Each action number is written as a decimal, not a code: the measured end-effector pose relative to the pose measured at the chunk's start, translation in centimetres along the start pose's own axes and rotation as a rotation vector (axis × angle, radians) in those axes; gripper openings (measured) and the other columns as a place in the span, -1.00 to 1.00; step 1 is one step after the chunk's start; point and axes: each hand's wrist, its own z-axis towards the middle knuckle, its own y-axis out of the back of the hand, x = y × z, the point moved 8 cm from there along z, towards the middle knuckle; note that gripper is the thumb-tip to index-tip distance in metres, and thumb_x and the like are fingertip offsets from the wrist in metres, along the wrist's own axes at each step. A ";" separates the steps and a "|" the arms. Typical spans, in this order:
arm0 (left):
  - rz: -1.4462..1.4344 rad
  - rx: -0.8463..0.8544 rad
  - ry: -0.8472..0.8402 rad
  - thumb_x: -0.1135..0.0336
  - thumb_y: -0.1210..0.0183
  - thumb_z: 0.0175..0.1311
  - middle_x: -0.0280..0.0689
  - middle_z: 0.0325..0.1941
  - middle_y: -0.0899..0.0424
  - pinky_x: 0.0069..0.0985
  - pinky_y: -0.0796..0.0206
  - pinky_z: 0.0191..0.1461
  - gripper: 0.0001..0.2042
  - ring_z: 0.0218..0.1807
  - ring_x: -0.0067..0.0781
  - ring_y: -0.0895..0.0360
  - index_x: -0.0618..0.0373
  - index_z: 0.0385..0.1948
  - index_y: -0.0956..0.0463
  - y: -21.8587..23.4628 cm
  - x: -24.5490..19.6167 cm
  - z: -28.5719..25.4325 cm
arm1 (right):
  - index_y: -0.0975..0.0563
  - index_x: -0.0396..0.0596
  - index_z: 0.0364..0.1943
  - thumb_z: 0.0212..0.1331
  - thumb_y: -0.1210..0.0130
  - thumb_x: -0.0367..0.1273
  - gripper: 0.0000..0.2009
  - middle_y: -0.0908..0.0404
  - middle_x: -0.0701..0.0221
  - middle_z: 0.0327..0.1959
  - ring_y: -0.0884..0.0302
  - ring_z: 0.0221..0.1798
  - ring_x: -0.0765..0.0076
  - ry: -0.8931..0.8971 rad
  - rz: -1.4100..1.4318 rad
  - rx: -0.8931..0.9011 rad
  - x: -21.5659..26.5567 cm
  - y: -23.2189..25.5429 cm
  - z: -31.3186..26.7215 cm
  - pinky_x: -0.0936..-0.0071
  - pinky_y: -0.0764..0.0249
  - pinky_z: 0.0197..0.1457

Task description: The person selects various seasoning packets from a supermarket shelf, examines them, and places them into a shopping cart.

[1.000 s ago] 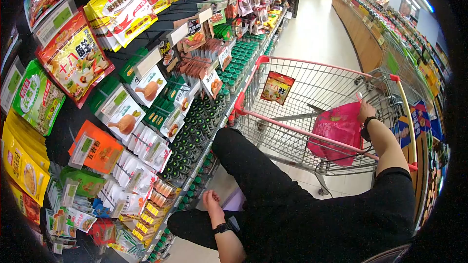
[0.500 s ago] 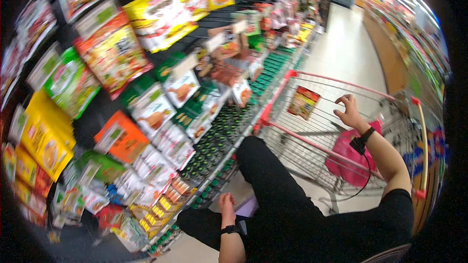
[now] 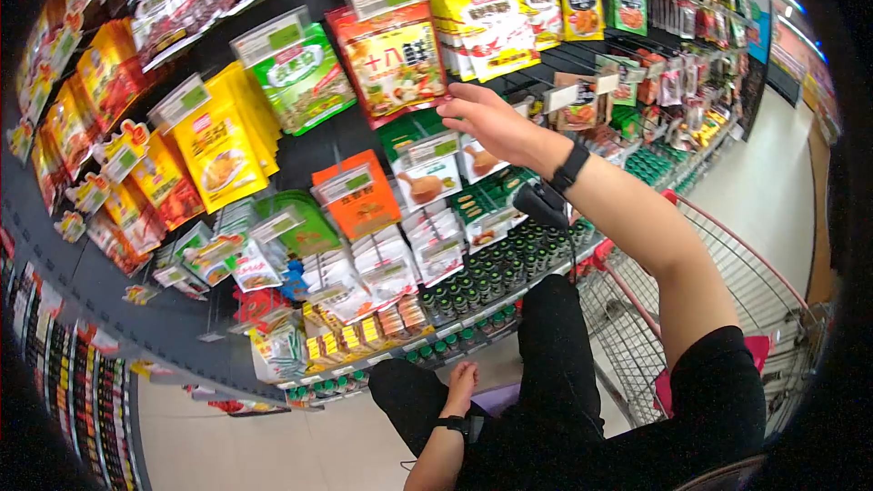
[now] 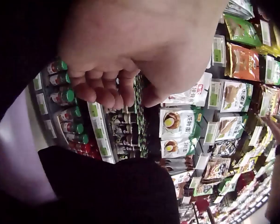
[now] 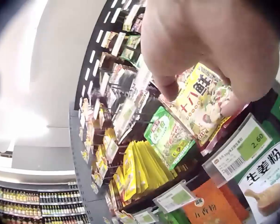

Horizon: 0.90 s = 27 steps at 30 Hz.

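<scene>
Moved away from above the cart since the earlier frame, the right hand [image 3: 500, 132] has been brought across to the hanging packets. Seasoning packets and small bottles are held by the long dark shelving rack [image 3: 173, 336]. Beside it, the red-trimmed metal wire cart [image 3: 634, 302] is seen with a bright pink bag [image 3: 757, 350] inside, partly hidden by the right arm. The left hand [image 3: 462, 384] is rested near the lap, its fingers loosely curled with nothing held. The shiny red plastic packet with a yellow-and-white front [image 3: 391, 59] is hung on the rack, between the green-and-white packet [image 3: 305, 82] and the right hand, above the orange packet [image 3: 359, 195]. At its lower right edge, the right hand's fingers [image 5: 165, 87] are held apart, with the packet's front seen between fingers and thumb; whether it is touched cannot be told.
</scene>
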 end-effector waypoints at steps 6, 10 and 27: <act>0.005 -0.051 -0.014 0.31 -0.08 0.33 -0.41 -0.59 -0.42 -0.55 -0.16 -0.42 -0.85 -0.51 -0.57 -0.33 0.13 -0.44 -0.45 1.3 0.5 -0.3 | -0.23 -0.31 0.19 0.12 -0.23 -0.36 -0.40 -0.47 0.39 -0.17 -0.39 -0.26 0.54 -0.152 -0.116 -0.131 -3.1 1.6 5.1 0.56 -0.33 -0.28; 0.050 -0.013 0.018 0.31 -0.09 0.33 -0.40 -0.58 -0.42 -0.55 -0.17 -0.40 -0.85 -0.51 -0.56 -0.34 0.14 -0.43 -0.45 1.1 1.1 0.1 | -0.40 -0.39 0.04 0.08 -0.30 -0.26 -0.45 -0.48 0.33 -0.29 -0.39 -0.32 0.54 -0.141 -0.335 -0.090 -3.5 2.1 5.4 0.56 -0.33 -0.33; 0.099 0.027 0.069 0.24 -0.14 0.30 -0.44 -0.52 -0.46 -0.62 -0.19 -0.38 -0.84 -0.47 -0.62 -0.37 0.13 -0.35 -0.49 -0.5 2.3 1.3 | -0.53 -0.21 -0.03 0.35 -0.01 -0.34 -0.75 -0.65 0.43 -0.14 -0.58 -0.10 0.58 -0.026 0.076 0.244 2.1 -2.5 -1.0 0.52 -0.52 -0.03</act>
